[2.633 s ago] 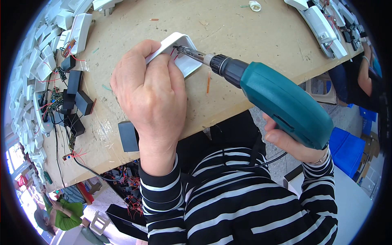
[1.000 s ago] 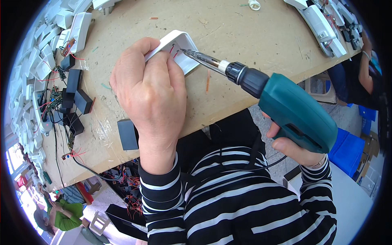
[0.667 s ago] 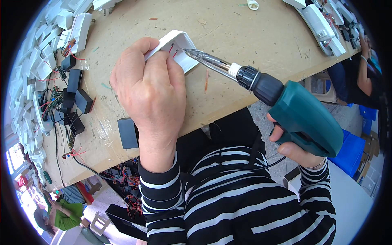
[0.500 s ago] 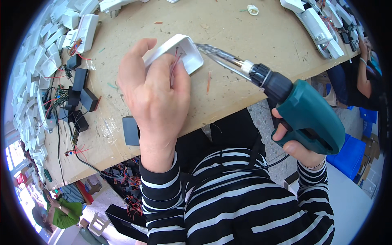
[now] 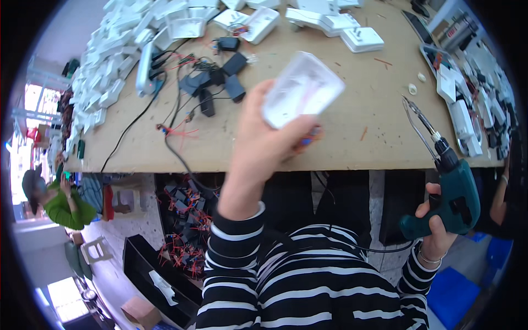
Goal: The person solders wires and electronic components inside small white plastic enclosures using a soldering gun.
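My left hand (image 5: 254,144) is closed on a white plastic casing (image 5: 306,82), held tilted above the table with its hollow side showing. The casing is blurred by motion. A small orange and blue part (image 5: 309,138) shows below my left thumb; whether it is held too, I cannot tell. My right hand (image 5: 438,234) grips a green pistol-shaped soldering gun (image 5: 463,193) past the table's front edge. Its metal tip points up over the table, apart from the casing.
White casings (image 5: 113,66) are heaped at the far left. Black boxes (image 5: 206,80) with wires lie nearer. A tray (image 5: 461,104) of white parts and a metal flask (image 5: 457,32) stand right. A bin (image 5: 184,220) of wired parts sits below the table; another person (image 5: 63,201) is far left.
The view has swung round. The casing has come away from the soldering gun's tip, turned in my left hand. My right hand has moved away to the right with the gun.
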{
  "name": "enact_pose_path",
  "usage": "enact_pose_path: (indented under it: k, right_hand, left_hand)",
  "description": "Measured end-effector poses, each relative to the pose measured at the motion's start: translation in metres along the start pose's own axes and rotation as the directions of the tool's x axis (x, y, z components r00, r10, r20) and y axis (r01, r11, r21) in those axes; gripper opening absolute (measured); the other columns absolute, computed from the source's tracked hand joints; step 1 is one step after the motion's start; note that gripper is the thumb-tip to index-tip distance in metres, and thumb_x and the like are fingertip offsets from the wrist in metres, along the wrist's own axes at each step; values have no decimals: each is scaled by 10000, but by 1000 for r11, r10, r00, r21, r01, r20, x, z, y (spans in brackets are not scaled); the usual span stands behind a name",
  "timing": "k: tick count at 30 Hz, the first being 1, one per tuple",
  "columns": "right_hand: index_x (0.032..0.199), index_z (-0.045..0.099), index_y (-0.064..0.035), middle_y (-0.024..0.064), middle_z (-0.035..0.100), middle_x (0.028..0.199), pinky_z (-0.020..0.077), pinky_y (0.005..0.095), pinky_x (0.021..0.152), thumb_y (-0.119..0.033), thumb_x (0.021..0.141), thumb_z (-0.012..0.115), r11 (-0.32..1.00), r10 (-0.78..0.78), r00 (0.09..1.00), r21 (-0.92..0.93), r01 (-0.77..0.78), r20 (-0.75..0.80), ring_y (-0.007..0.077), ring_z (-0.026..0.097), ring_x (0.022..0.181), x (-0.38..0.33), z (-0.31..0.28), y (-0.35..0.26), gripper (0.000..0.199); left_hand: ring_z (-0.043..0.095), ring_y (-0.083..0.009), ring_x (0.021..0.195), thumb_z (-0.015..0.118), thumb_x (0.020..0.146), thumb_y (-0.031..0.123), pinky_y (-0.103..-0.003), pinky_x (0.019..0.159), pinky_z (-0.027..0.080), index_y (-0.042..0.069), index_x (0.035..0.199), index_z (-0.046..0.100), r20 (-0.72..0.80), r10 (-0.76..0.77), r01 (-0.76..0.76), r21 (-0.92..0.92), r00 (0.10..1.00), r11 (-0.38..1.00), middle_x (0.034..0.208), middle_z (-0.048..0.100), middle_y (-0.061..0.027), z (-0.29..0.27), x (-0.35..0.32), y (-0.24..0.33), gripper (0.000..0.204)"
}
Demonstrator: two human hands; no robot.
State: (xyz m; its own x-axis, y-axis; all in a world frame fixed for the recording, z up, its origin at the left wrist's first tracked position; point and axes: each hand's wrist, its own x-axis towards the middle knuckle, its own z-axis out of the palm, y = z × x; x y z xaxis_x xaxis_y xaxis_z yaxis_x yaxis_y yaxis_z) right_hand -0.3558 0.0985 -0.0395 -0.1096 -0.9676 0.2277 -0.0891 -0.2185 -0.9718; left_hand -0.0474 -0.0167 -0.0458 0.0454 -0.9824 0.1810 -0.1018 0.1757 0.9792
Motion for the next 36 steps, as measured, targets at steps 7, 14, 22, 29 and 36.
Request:
enact_pose_path:
  k: [7,14,22,29,36]
  right_hand:
    - [1359,349,57,247,543,1212,508,262,679,-160,831,643,987,-45,989,157,22,140,168,600,765,1,15,10,642]
    - [1380,336,37,258,489,1282,496,259,736,-95,890,551,970,-70,957,243,0,283,166,579,834,17,18,26,551]
    - [1372,337,48,252,489,1280,497,263,750,-104,905,536,976,-32,967,215,-24,252,155,568,836,26,23,27,530]
    - [1318,379,79,232,568,1153,518,272,625,-185,838,652,969,-40,993,245,12,108,175,599,730,22,38,17,612]
    - [1324,371,70,252,566,1154,550,293,615,-162,797,697,941,31,998,338,-12,-51,204,634,717,19,18,16,662]
  left_hand:
    - [466,-201,940,563,881,129,-253,599,442,-16,1327,364,-215,-82,-202,-968,973,146,1106,404,-124,-172,-119,-2,510]
    - [596,-197,700,581,874,124,-259,495,445,4,1049,530,-927,-261,-105,-298,269,949,857,599,-117,-331,-351,-24,218]
    - [460,-332,1219,655,867,272,-413,998,384,-25,1444,179,-976,-31,620,-163,-218,768,1385,356,-247,-389,-484,-31,805]
    - [621,-166,989,531,948,145,-238,798,473,24,1323,465,-676,-119,156,-6,727,988,1175,602,-98,-304,-257,12,400]
    - [621,-227,883,623,836,45,-314,771,487,2,1141,577,269,156,-258,402,950,879,974,642,-125,-46,27,11,311]
